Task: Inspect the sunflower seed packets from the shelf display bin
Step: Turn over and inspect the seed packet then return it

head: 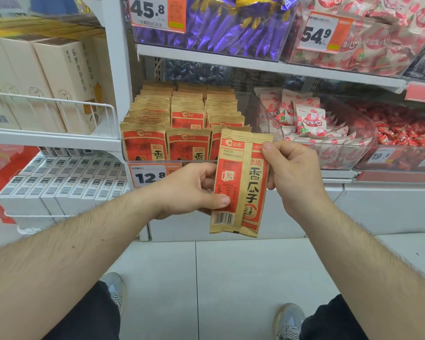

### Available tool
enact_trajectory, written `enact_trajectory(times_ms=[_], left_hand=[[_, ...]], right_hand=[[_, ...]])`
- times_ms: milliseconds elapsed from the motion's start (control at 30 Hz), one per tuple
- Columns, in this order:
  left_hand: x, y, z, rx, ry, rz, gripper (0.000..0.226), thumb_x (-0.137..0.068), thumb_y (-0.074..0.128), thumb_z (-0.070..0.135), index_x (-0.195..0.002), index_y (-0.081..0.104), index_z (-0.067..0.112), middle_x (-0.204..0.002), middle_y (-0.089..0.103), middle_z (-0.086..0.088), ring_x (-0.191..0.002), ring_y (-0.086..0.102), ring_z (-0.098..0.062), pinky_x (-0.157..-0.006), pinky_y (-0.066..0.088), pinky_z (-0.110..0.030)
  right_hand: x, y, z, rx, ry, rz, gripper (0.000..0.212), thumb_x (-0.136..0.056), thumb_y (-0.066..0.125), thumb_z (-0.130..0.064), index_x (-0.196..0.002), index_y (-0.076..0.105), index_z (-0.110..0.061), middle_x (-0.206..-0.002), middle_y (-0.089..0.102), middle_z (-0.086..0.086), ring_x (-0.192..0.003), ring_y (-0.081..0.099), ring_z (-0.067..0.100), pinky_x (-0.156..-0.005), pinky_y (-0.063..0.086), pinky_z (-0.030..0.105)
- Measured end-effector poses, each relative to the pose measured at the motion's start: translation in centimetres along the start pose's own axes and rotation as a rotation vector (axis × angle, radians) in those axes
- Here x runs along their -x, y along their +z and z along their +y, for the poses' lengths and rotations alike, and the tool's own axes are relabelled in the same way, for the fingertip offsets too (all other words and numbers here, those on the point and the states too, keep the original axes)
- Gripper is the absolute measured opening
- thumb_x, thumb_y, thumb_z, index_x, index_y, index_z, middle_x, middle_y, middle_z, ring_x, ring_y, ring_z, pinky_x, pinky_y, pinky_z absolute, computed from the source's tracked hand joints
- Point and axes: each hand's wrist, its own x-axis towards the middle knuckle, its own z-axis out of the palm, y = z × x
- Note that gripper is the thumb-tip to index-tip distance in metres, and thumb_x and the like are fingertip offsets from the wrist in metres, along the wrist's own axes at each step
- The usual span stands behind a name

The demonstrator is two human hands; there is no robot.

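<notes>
I hold two overlapping red-and-tan sunflower seed packets (241,185) upright in front of the shelf. The front one shows its back with a barcode, and the one behind shows its printed front. My left hand (189,190) grips their left edge, thumb pressed on the lower front. My right hand (290,168) pinches the right edge near the top. Behind them stands the clear display bin (245,101), packed with three rows of the same packets (182,119), with a 12.8 price tag (150,176) on its front.
Beside the bin sit clear bins of pink-and-white candy (309,121) and red candy (407,128). Purple wrapped sweets (231,23) fill the shelf above. Beige boxes (47,82) and white boxes (64,185) line wire-railed shelves at left. My shoes stand on pale floor tiles (206,278).
</notes>
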Motion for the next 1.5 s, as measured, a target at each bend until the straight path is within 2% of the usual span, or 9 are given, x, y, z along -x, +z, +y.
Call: enact_trajectory(times_ms=[200, 400, 700, 933, 1233, 1367, 1433, 1500], left_hand=[[-0.2, 0.1, 0.2, 0.070, 0.036, 0.036, 0.037, -0.086, 0.065, -0.005, -0.115, 0.061, 0.018, -0.105, 0.075, -0.005, -0.099, 0.072, -0.023, -0.081, 0.060, -0.041], [-0.2, -0.4, 0.3, 0.119, 0.067, 0.099, 0.036, -0.085, 0.063, -0.008, -0.113, 0.062, 0.014, -0.097, 0.077, -0.004, -0.092, 0.074, -0.021, -0.068, 0.059, -0.031], [-0.2, -0.8, 0.7, 0.214, 0.128, 0.195, 0.029, -0.086, 0.062, -0.005, -0.107, 0.065, 0.015, -0.091, 0.077, -0.001, -0.090, 0.074, -0.020, -0.070, 0.061, -0.035], [-0.3, -0.9, 0.6, 0.270, 0.142, 0.199, 0.027, -0.081, 0.063, 0.000, -0.104, 0.066, 0.014, -0.089, 0.077, -0.001, -0.085, 0.074, -0.017, -0.066, 0.060, -0.032], [-0.5, -0.9, 0.5, 0.302, 0.122, 0.200, 0.024, -0.086, 0.060, 0.001, -0.108, 0.065, 0.009, -0.090, 0.077, -0.004, -0.086, 0.074, -0.020, -0.065, 0.059, -0.030], [-0.6, -0.9, 0.6, 0.365, 0.107, 0.217, 0.033, -0.075, 0.064, 0.013, -0.108, 0.065, 0.009, -0.093, 0.077, -0.006, -0.087, 0.074, -0.022, -0.066, 0.060, -0.033], [-0.6, -0.9, 0.7, 0.397, 0.087, 0.230, 0.029, -0.082, 0.061, 0.010, -0.110, 0.065, 0.008, -0.097, 0.076, -0.008, -0.089, 0.074, -0.023, -0.067, 0.060, -0.034], [-0.6, -0.8, 0.7, 0.425, 0.061, 0.236, 0.023, -0.092, 0.054, 0.003, -0.114, 0.063, 0.007, -0.099, 0.076, -0.009, -0.092, 0.073, -0.024, -0.069, 0.061, -0.036]], right_hand=[[-0.3, -0.2, -0.2, -0.021, 0.021, -0.039, 0.028, -0.103, 0.050, -0.022, -0.095, 0.068, -0.001, -0.061, 0.069, -0.004, -0.045, 0.059, 0.003, -0.042, 0.042, 0.016], [-0.2, -0.5, -0.1, 0.048, -0.008, -0.136, 0.034, -0.102, 0.049, -0.025, -0.084, 0.071, -0.006, -0.059, 0.068, -0.005, -0.044, 0.051, 0.006, -0.045, 0.044, 0.018], [-0.1, -0.7, 0.3, 0.166, -0.084, -0.255, 0.027, -0.102, 0.051, -0.020, -0.087, 0.073, -0.025, -0.066, 0.071, -0.011, -0.049, 0.052, 0.008, -0.050, 0.046, 0.019], [0.1, -0.7, 0.3, 0.172, -0.106, -0.277, 0.026, -0.101, 0.052, -0.019, -0.088, 0.072, -0.028, -0.065, 0.071, -0.013, -0.049, 0.055, 0.004, -0.050, 0.045, 0.018], [0.2, -1.2, 0.1, 0.197, -0.094, -0.306, 0.022, -0.100, 0.053, -0.021, -0.108, 0.071, -0.012, -0.071, 0.074, -0.007, -0.049, 0.059, 0.006, -0.048, 0.049, 0.020], [0.3, -1.3, 0.0, 0.203, -0.138, -0.361, 0.015, -0.098, 0.056, -0.013, -0.103, 0.070, -0.019, -0.072, 0.074, 0.002, -0.047, 0.058, 0.009, -0.046, 0.049, 0.023], [0.4, -1.4, -0.1, 0.217, -0.172, -0.419, 0.018, -0.096, 0.060, -0.011, -0.102, 0.067, -0.026, -0.070, 0.070, 0.016, -0.047, 0.056, 0.012, -0.047, 0.049, 0.023], [0.5, -1.5, -0.3, 0.197, -0.185, -0.467, 0.026, -0.090, 0.067, -0.008, -0.102, 0.064, -0.030, -0.064, 0.063, 0.021, -0.048, 0.055, 0.014, -0.048, 0.050, 0.024]])
